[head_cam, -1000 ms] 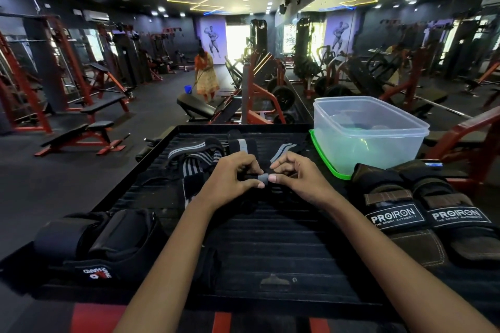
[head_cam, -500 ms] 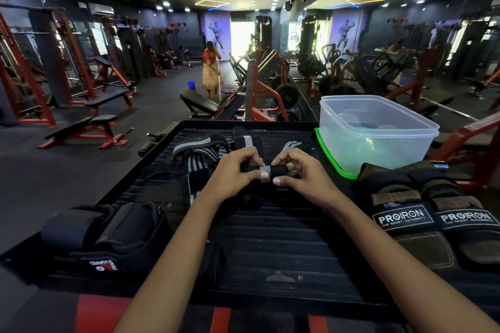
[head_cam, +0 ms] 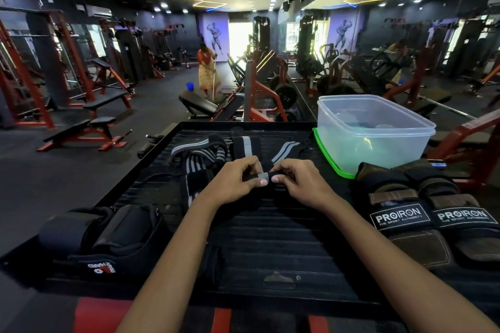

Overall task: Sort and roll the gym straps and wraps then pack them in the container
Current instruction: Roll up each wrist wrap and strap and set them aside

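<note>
A black wrist wrap with a grey stripe (head_cam: 263,176) is held between both hands over the middle of the black ribbed platform (head_cam: 270,238). My left hand (head_cam: 232,182) pinches its left end and my right hand (head_cam: 300,182) pinches its right end, thumbs pressed on the small roll. Its loose tail (head_cam: 284,150) runs away toward the far edge. Other striped wraps (head_cam: 200,155) lie in a heap just left of my hands. A clear plastic container (head_cam: 373,132) stands open at the far right on a green lid (head_cam: 328,161).
Two PROIRON leather grip pads (head_cam: 422,219) lie at the right. Black padded straps (head_cam: 102,235) sit at the near left. Beyond the platform are red benches and machines, and a person with a mop stands far back on the gym floor.
Both hands have stayed at the same spot, working the wrap's rolled end between thumbs and fingers. The head camera tilted slightly. The person in the background moved a little.
</note>
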